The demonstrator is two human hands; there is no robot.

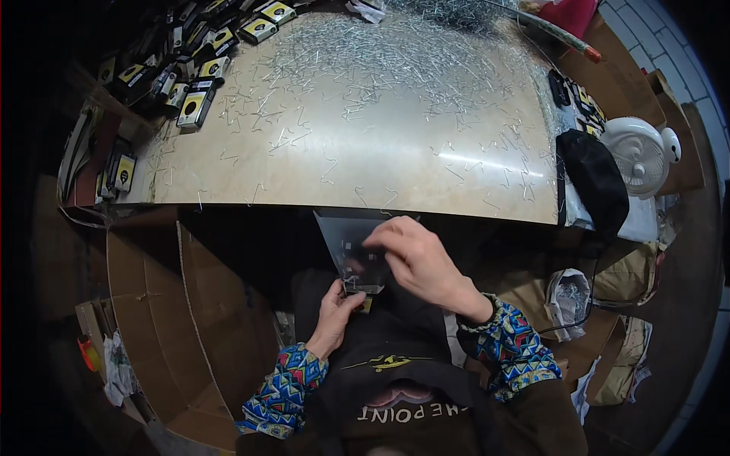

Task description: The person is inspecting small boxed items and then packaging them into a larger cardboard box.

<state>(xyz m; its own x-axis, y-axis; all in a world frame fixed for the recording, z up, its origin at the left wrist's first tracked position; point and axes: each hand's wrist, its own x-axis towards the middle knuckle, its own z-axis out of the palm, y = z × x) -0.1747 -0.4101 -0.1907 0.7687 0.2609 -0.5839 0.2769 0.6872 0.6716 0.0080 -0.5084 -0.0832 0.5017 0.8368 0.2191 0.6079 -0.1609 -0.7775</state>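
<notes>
A dark grey sheet-metal chute (332, 230) slopes from the table's front edge down to my lap. At its lower end my left hand (334, 318) closes on a small box, of which a yellow patch (366, 305) shows by the thumb. Several bent wire pieces (351, 283) lie at that end, just above the left thumb. My right hand (423, 264) hovers over the chute with bent fingers. Its fingertips are smeared by motion, so whether they pinch anything cannot be made out.
Bent wire hooks (365, 64) are strewn over the table (243, 171), thickest at the back. Black and yellow boxes (196, 105) pile up at the far left. A white fan (637, 156) and a black pouch (593, 178) sit right. Cardboard boxes (144, 281) stand below left.
</notes>
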